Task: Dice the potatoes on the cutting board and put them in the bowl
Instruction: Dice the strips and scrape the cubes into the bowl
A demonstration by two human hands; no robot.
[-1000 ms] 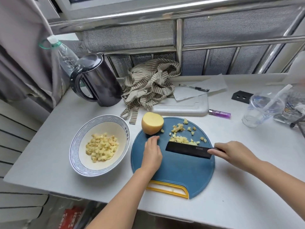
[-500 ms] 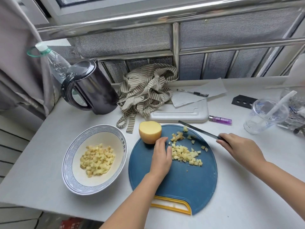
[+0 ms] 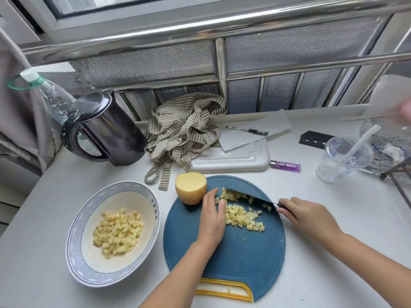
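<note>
One batch of cubes (image 3: 117,234) is already in the bowl (image 3: 73,218). On the cutting board (image 3: 233,263), your left hand (image 3: 211,218), fingers straight, and the knife (image 3: 249,195) that your right hand (image 3: 311,218) grips enclose a new pile (image 3: 242,216). The half potato (image 3: 190,187) at the board's edge is not yet cut.

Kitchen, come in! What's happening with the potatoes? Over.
Right hand grips knife. Left hand open beside potato cubes on board. Half potato uncut; bowl partly filled.

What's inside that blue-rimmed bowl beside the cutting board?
A heap of diced potato cubes lies in the bowl, near the middle of its cream floor. The floor around the heap shows nothing else. Whatever lies beneath the heap is covered.
</note>
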